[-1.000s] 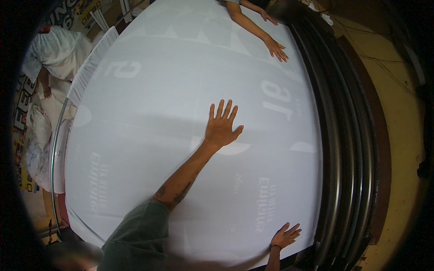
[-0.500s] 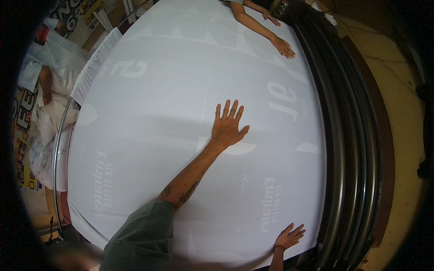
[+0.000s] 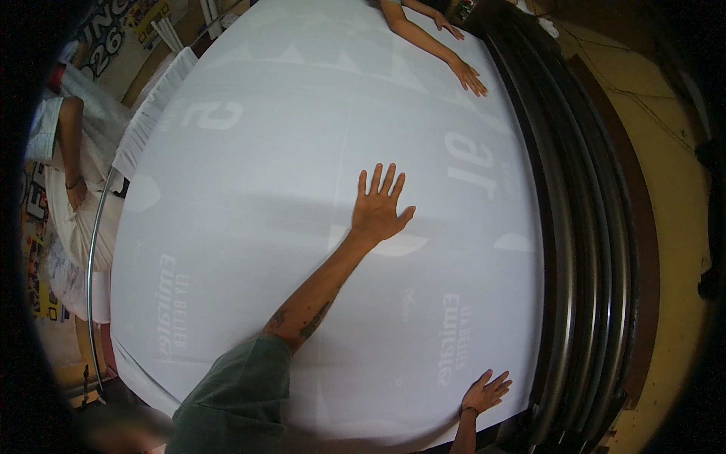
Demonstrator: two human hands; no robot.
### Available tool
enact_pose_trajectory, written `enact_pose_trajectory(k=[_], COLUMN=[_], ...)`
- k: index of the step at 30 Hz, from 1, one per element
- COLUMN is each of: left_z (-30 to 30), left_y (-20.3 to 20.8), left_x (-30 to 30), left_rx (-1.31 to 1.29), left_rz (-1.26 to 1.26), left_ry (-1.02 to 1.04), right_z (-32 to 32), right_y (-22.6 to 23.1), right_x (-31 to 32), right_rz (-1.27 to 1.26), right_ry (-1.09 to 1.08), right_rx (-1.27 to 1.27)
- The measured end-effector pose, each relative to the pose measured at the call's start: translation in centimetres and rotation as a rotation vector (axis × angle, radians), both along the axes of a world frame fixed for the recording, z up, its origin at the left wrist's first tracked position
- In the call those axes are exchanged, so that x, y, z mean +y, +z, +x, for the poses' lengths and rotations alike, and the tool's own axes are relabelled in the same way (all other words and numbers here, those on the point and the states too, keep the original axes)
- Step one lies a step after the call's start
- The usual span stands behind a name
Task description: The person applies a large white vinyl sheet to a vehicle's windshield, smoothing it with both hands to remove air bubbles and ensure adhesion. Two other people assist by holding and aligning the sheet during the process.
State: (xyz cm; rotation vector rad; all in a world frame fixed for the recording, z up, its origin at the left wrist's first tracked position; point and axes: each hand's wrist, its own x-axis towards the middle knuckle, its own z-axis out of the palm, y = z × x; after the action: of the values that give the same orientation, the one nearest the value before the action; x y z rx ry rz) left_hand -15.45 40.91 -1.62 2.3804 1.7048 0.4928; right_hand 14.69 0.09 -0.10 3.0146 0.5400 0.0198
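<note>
A wide white sheet of fabric (image 3: 257, 250) with faint pale printed shapes lies spread before me. My left hand (image 3: 380, 206) rests flat on its middle, palm down, fingers spread, thumb to the right. My left arm crosses the sheet from the lower left in a dark green sleeve. Near the front right corner, my right hand (image 3: 486, 393) lies on the sheet with its fingers apart and a dark band at the wrist. Neither hand grips anything. At the far edge, another person's hands (image 3: 470, 77) also rest on the fabric.
Long dark metal rollers (image 3: 594, 287) run along the right side. On the left, a curved metal bar (image 3: 94, 265) borders the sheet. Beyond it, another person's hand (image 3: 76, 195) touches bunched white cloth (image 3: 98, 223). Tan floor (image 3: 673, 227) shows at the far right.
The person on the left has lowered a hand along the white cloth. The far person's hands have shifted slightly left. My own hands stay nearly still, flat on the sheet.
</note>
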Motion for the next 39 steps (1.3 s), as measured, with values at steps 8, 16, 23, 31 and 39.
enact_pose_trajectory(k=[8,16,23,31,39], left_z=[0.4,0.4,0.1,-1.5,-1.4], left_y=[0.1,0.0,0.0,1.9,2.1], left_x=[-0.1,-0.1,0.4,2.1,2.0], left_rx=[0.001,0.002,0.056,0.165,0.212], left_rz=[-0.017,0.007,-0.040,-0.108,-0.178], left_ry=[-0.002,0.000,0.014,0.033,0.012], right_z=[1.1,1.2,0.0,-2.7,-3.0], right_y=[-0.2,-0.1,1.8,4.3,2.7], right_x=[-0.4,-0.7,0.2,1.4,1.2], right_rz=[-0.014,-0.020,-0.041,-0.001,0.005], right_ry=[-0.013,-0.013,-0.002,0.026,0.020], right_rx=[-0.008,0.002,0.013,0.023,0.039])
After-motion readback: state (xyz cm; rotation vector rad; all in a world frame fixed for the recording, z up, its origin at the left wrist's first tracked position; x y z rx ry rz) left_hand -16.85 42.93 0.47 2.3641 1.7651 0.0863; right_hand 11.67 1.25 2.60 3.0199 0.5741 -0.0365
